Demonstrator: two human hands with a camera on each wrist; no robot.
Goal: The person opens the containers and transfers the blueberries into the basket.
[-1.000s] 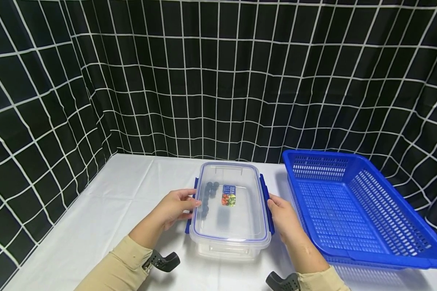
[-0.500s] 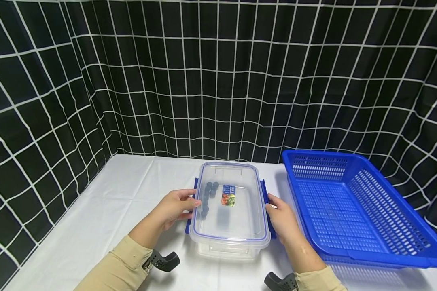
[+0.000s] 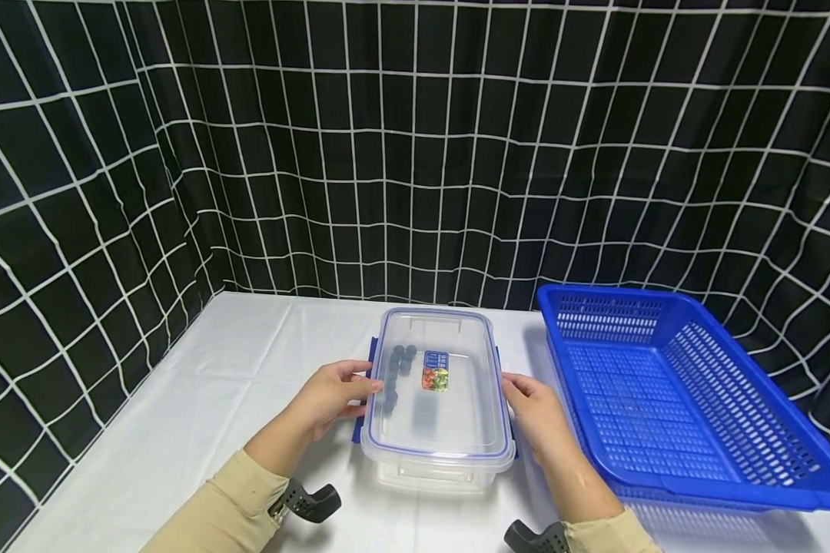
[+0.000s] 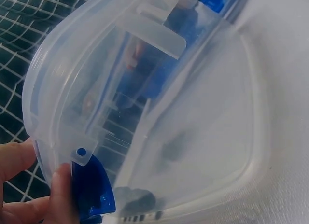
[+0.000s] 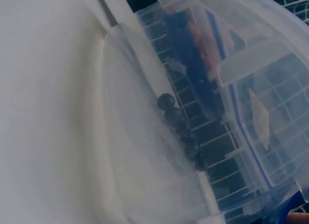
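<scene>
A clear plastic food container point(image 3: 449, 430) with a blue-edged lid stands on the white table. Several dark round pieces point(image 3: 400, 361), like blueberries, lie along its left inside. My left hand point(image 3: 333, 395) grips the left side by the blue latch, thumb over the lid's edge. The left wrist view shows that latch point(image 4: 92, 190) angled outward beside the fingers. My right hand point(image 3: 536, 411) holds the right side, thumb at the lid's rim, covering most of the right latch point(image 3: 516, 448). In the right wrist view, just a fingertip point(image 5: 298, 217) shows at the lower right corner.
A blue perforated basket point(image 3: 653, 468) stands close on the right, beside my right forearm. White cloth covers the table point(image 3: 249, 346). Behind and at both sides hangs a black curtain point(image 3: 429, 153) with a white grid.
The right latch stood out from the side before; it now lies closer in, with little blue showing. My right hand has shifted slightly inward. The left hand and the container look still.
</scene>
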